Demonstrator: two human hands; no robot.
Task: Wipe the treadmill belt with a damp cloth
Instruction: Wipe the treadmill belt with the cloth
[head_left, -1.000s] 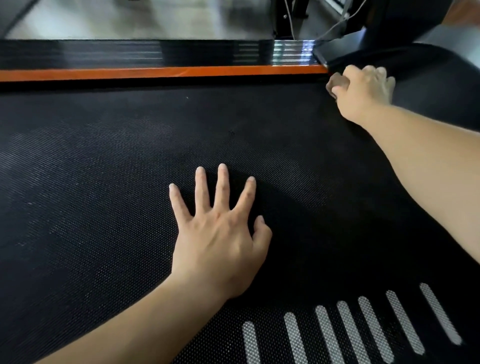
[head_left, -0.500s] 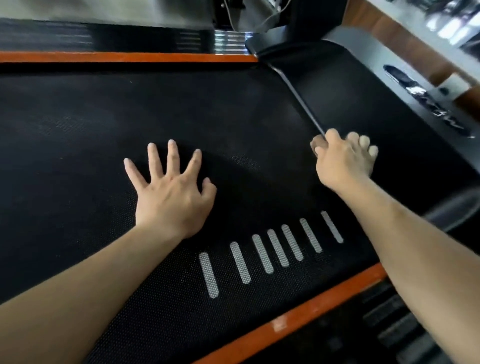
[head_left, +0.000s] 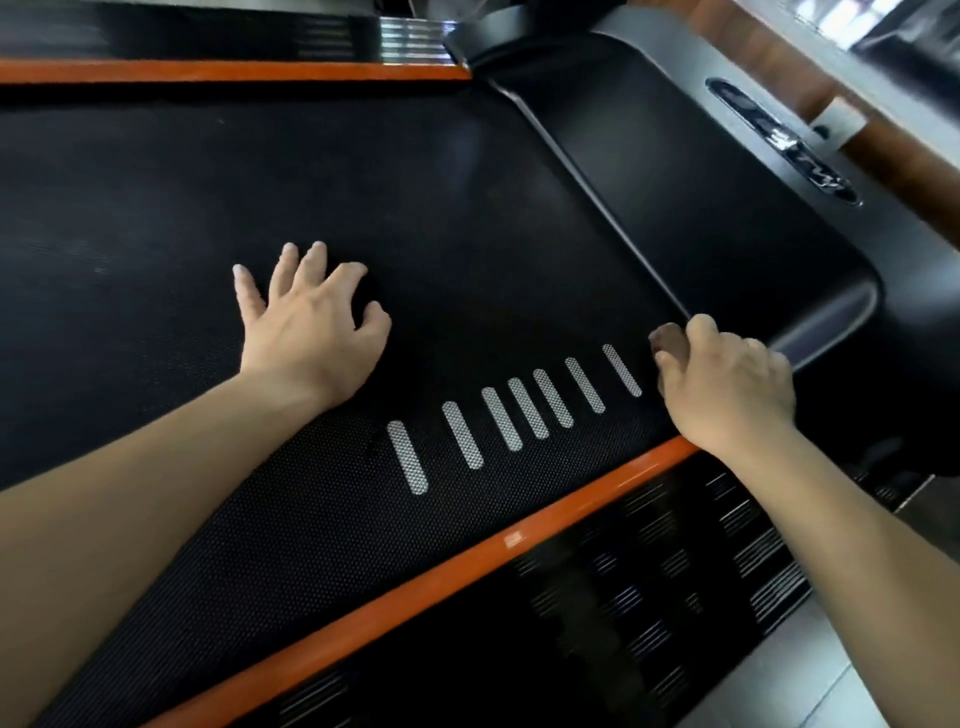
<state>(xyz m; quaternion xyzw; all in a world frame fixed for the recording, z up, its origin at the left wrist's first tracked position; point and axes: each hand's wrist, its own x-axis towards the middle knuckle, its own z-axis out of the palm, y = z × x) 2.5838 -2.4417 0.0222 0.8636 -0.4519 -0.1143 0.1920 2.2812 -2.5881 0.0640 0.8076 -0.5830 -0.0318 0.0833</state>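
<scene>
No text can be read; the chrome logo (head_left: 784, 143) on the motor cover (head_left: 675, 218) is too blurred.

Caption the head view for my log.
Left hand rests on the belt; right hand grips what looks like a cloth at the belt's end.

A reddish-brown wooden ledge (head_left: 779, 60) runs diagonally across the upper right, with a small white tag (head_left: 837, 122) on it. Bright light glares above it. Pale grey floor (head_left: 831, 691) shows at the lower right.
</scene>
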